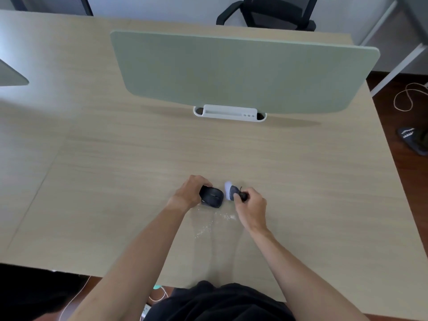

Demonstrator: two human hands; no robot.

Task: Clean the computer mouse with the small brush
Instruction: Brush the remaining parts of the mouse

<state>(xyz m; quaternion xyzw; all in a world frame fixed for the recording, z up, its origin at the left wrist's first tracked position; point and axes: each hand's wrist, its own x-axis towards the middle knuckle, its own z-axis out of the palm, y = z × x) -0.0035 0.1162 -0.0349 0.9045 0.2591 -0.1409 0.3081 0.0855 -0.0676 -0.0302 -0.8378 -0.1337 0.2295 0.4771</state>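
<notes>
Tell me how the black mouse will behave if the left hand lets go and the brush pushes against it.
The mouse looks small with a smooth shell, so it would probably slide on the slick desk rather than tip. It sits low and wide, so rolling seems unlikely. The left hand bracing it likely keeps the brush from shoving it.

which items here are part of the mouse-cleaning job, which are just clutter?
In the job:
computer mouse, held by left hand
small brush, in right hand

Lying about:
desk divider panel
white organiser tray
office chair
slipper and cable on the floor
</notes>
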